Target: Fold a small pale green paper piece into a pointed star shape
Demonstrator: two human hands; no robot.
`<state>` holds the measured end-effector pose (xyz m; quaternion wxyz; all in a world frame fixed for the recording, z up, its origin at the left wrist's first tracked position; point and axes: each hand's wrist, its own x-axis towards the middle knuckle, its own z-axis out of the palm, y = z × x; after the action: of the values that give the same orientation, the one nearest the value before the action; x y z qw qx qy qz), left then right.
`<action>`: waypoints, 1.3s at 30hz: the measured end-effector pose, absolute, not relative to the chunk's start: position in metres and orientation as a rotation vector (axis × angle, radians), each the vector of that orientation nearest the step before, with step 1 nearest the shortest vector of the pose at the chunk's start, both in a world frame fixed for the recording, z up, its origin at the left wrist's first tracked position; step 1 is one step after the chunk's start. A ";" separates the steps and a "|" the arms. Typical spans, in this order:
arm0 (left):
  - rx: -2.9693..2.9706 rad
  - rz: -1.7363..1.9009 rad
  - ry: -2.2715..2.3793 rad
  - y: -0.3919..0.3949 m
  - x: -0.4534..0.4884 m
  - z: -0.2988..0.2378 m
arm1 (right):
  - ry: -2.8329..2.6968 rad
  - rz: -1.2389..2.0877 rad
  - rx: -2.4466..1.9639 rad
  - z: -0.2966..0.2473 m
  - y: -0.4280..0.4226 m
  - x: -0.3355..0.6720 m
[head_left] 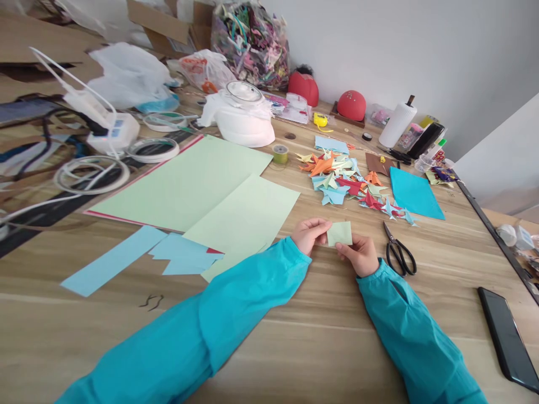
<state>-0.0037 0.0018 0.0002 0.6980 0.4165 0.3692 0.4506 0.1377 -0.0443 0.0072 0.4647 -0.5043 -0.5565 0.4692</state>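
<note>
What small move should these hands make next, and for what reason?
Perhaps make a crease in the small green paper: the left hand and right hand pinch it at opposite sides, and colourful folded paper shapes lie beyond.

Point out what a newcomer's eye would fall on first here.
Probably the turquoise sleeves reaching in from the bottom edge, with the left hand and right hand holding a small pale green square between them. Next, the bright heap of folded paper shapes on the table just beyond the hands, toward the right. Farther back, two red domes stand out near the pale wall.
</note>
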 end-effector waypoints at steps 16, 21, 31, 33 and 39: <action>0.954 1.044 0.727 0.006 -0.002 -0.008 | -1.225 1.170 -1.199 0.003 -0.042 0.140; 0.888 1.051 0.717 0.004 -0.001 -0.007 | -1.016 1.216 -1.139 -0.004 -0.038 0.143; 0.893 1.081 0.768 0.004 0.001 -0.011 | -1.049 1.198 -1.140 -0.007 -0.038 0.144; 0.891 1.087 0.774 0.004 0.001 -0.011 | -1.022 1.211 -1.127 -0.006 -0.038 0.143; 0.958 1.039 0.751 0.003 -0.001 -0.009 | -1.045 1.203 -1.145 -0.006 -0.038 0.144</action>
<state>-0.0008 0.0034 -0.0091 0.6963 0.4295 0.3369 0.4660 0.1440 -0.0383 -0.0065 0.5562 -0.4851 -0.4425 0.5094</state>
